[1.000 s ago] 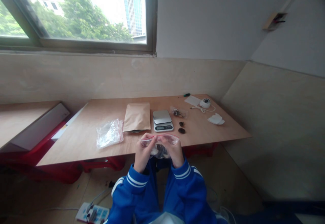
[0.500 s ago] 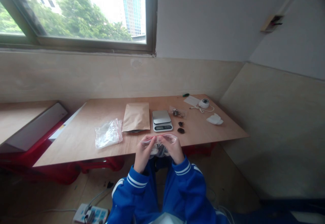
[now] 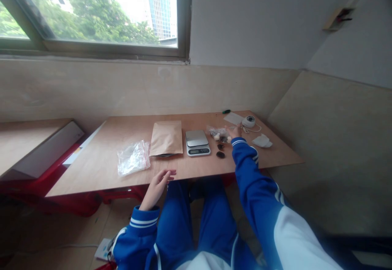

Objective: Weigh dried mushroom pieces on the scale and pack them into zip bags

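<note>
My right hand (image 3: pixel 234 131) reaches across the table to a clear bag with dark and pale pieces (image 3: pixel 219 133); its fingers are at the bag's right edge, and whether they pinch it is too small to tell. Near the front edge my left hand (image 3: pixel 160 180) is open and holds nothing. Left of the bag stands a kitchen scale (image 3: pixel 197 143) with a bare metal plate. Two dark round pieces (image 3: pixel 220 155) lie just right of the scale. A brown paper pouch (image 3: pixel 167 138) lies left of the scale, beside a pile of clear zip bags (image 3: pixel 134 158).
At the back right are a white round camera (image 3: pixel 248 121) with its cable, a white card (image 3: pixel 233 118) and a green item (image 3: pixel 226 111). A crumpled white tissue (image 3: pixel 262 141) lies near the right edge. Red stools (image 3: pixel 82 204) stand under the table.
Both hands have parted from the clear bag held at the front edge. My right hand has moved forward and right, and a bag with pale pieces now lies there. My left hand has opened and moved left.
</note>
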`<control>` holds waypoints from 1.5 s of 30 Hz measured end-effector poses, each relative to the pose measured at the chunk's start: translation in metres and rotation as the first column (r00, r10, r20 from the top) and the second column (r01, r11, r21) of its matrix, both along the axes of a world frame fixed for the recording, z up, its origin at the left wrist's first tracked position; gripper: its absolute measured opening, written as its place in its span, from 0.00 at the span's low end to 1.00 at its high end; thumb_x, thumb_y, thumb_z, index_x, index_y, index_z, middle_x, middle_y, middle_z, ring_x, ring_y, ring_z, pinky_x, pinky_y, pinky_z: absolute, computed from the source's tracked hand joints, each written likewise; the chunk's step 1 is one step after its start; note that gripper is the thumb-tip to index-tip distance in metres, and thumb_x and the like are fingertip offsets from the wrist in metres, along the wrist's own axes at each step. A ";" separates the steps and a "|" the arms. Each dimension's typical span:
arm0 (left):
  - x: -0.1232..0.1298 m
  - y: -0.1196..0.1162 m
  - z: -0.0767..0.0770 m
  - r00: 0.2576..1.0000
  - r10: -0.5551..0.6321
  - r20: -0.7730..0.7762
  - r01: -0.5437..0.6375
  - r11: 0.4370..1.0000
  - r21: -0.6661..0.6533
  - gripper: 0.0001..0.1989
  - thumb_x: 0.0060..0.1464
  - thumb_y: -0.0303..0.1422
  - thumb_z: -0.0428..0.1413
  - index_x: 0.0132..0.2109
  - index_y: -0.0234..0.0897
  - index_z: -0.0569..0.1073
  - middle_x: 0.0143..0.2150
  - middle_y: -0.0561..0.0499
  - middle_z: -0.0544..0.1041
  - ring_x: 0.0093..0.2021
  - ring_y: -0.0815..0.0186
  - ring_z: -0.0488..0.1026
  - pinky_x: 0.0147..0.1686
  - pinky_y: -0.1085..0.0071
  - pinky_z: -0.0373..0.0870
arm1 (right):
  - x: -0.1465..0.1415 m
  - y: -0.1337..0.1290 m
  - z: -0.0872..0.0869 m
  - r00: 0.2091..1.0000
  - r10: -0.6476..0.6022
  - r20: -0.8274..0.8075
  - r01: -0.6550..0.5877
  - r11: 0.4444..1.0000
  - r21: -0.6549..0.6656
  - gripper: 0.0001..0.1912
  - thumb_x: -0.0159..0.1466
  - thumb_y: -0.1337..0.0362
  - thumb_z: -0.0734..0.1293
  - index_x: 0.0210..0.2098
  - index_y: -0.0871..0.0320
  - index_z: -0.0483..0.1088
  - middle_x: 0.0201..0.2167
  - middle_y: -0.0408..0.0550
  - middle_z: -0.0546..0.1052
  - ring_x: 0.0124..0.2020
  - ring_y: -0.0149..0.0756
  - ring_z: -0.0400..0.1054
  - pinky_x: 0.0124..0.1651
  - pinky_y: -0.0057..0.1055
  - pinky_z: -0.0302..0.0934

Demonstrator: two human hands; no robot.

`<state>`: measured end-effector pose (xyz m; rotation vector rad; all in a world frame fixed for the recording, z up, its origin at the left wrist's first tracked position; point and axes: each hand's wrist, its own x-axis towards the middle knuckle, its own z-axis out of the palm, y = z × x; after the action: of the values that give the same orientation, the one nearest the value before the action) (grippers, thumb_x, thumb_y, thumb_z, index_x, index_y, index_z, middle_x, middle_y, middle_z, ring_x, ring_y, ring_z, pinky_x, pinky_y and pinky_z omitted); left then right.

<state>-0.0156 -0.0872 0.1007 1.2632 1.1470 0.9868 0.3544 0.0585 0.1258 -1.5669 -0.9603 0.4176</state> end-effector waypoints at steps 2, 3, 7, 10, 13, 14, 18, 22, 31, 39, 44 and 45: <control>-0.003 0.001 -0.002 1.000 0.022 -0.019 -0.023 1.000 -0.017 0.23 0.49 0.49 0.57 0.41 0.34 0.77 0.42 0.41 0.79 0.39 0.58 0.77 0.39 0.65 0.71 | 0.002 -0.008 -0.012 0.990 -0.074 0.119 0.078 0.997 -0.025 0.22 0.58 0.57 0.67 0.45 0.66 0.65 0.53 0.69 0.66 0.60 0.54 0.52 0.56 0.48 0.51; -0.004 0.002 -0.004 0.999 0.028 -0.033 -0.029 0.999 -0.026 0.24 0.48 0.50 0.57 0.41 0.33 0.77 0.42 0.41 0.79 0.39 0.58 0.77 0.40 0.65 0.71 | 0.000 -0.014 -0.021 0.985 -0.068 0.161 0.074 0.997 -0.030 0.20 0.58 0.59 0.66 0.46 0.66 0.65 0.54 0.68 0.64 0.61 0.53 0.50 0.58 0.49 0.48; -0.007 0.008 -0.011 0.996 0.018 -0.085 -0.023 0.998 -0.057 0.26 0.47 0.53 0.55 0.41 0.34 0.76 0.43 0.40 0.79 0.40 0.57 0.77 0.41 0.62 0.71 | -0.011 -0.043 -0.062 0.934 0.180 0.310 -0.152 0.982 -0.111 0.10 0.53 0.62 0.69 0.35 0.57 0.73 0.46 0.55 0.71 0.52 0.48 0.61 0.59 0.47 0.50; -0.008 0.011 -0.014 0.995 0.027 -0.100 -0.033 0.998 -0.059 0.27 0.47 0.53 0.54 0.41 0.33 0.75 0.44 0.40 0.79 0.41 0.56 0.76 0.42 0.61 0.71 | -0.012 -0.058 -0.093 0.816 0.344 0.465 -0.265 0.937 -0.228 0.13 0.51 0.64 0.70 0.38 0.54 0.75 0.51 0.54 0.69 0.53 0.51 0.60 0.57 0.51 0.52; -0.009 0.011 -0.016 0.993 0.046 -0.112 -0.053 0.997 -0.061 0.26 0.47 0.53 0.54 0.41 0.33 0.75 0.44 0.40 0.78 0.41 0.56 0.76 0.43 0.60 0.71 | -0.005 -0.063 -0.114 0.690 0.422 0.589 -0.297 0.906 -0.301 0.13 0.56 0.65 0.65 0.41 0.55 0.74 0.53 0.56 0.68 0.52 0.51 0.60 0.55 0.51 0.55; -0.009 0.011 -0.016 0.992 0.054 -0.117 -0.062 0.996 -0.062 0.26 0.47 0.53 0.53 0.41 0.33 0.75 0.44 0.40 0.78 0.41 0.56 0.76 0.43 0.61 0.71 | -0.003 -0.063 -0.118 0.681 0.428 0.595 -0.310 0.904 -0.296 0.12 0.57 0.65 0.64 0.40 0.55 0.75 0.52 0.56 0.69 0.51 0.50 0.62 0.54 0.49 0.57; -0.014 0.014 -0.022 0.984 0.114 -0.140 -0.123 0.991 -0.056 0.27 0.46 0.54 0.53 0.40 0.33 0.75 0.43 0.39 0.78 0.41 0.55 0.76 0.41 0.61 0.70 | -0.002 -0.062 -0.123 0.706 0.416 0.574 -0.351 0.909 -0.227 0.10 0.58 0.71 0.61 0.32 0.57 0.74 0.40 0.54 0.73 0.43 0.45 0.67 0.50 0.46 0.61; -0.020 0.021 -0.036 0.975 0.175 -0.135 -0.182 0.983 -0.038 0.28 0.45 0.55 0.53 0.40 0.33 0.75 0.43 0.39 0.78 0.39 0.54 0.77 0.39 0.61 0.70 | -0.019 -0.052 -0.113 0.751 0.389 0.533 -0.383 0.915 -0.127 0.12 0.57 0.73 0.59 0.33 0.58 0.73 0.37 0.52 0.74 0.42 0.42 0.69 0.49 0.43 0.63; -0.014 0.018 -0.047 0.984 0.102 -0.144 -0.104 0.995 -0.008 0.23 0.50 0.50 0.52 0.39 0.34 0.75 0.40 0.42 0.79 0.39 0.57 0.76 0.42 0.61 0.71 | -0.105 0.043 -0.078 0.747 0.474 0.467 -0.492 0.866 -0.091 0.16 0.59 0.71 0.63 0.46 0.57 0.72 0.46 0.51 0.77 0.48 0.38 0.70 0.53 0.37 0.63; -0.027 0.027 -0.075 0.928 0.278 -0.246 -0.223 0.947 0.230 0.18 0.55 0.43 0.50 0.46 0.35 0.72 0.48 0.40 0.75 0.46 0.55 0.74 0.45 0.57 0.71 | -0.106 0.049 -0.104 0.780 0.431 0.453 -0.413 0.899 -0.145 0.17 0.57 0.67 0.67 0.47 0.59 0.73 0.47 0.58 0.76 0.52 0.48 0.69 0.57 0.48 0.59; -0.022 0.068 -0.078 0.803 0.441 -0.401 -0.157 0.806 0.570 0.21 0.54 0.32 0.50 0.55 0.37 0.68 0.56 0.41 0.68 0.59 0.53 0.63 0.59 0.51 0.59 | -0.091 0.031 -0.102 0.819 0.350 0.455 -0.367 0.929 -0.055 0.21 0.63 0.61 0.60 0.54 0.62 0.68 0.58 0.62 0.67 0.62 0.49 0.58 0.63 0.51 0.51; -0.020 0.078 -0.076 0.777 0.454 -0.435 -0.142 0.800 0.582 0.23 0.53 0.30 0.50 0.56 0.38 0.67 0.58 0.41 0.66 0.61 0.53 0.62 0.60 0.52 0.58 | -0.091 0.029 -0.098 0.823 0.345 0.452 -0.371 0.928 -0.032 0.22 0.65 0.60 0.58 0.56 0.62 0.66 0.60 0.61 0.66 0.63 0.47 0.57 0.63 0.49 0.51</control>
<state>-0.0353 -0.0090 0.0243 1.9366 1.6535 1.2785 0.2630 0.0870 0.0275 -1.4550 -1.6319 0.2820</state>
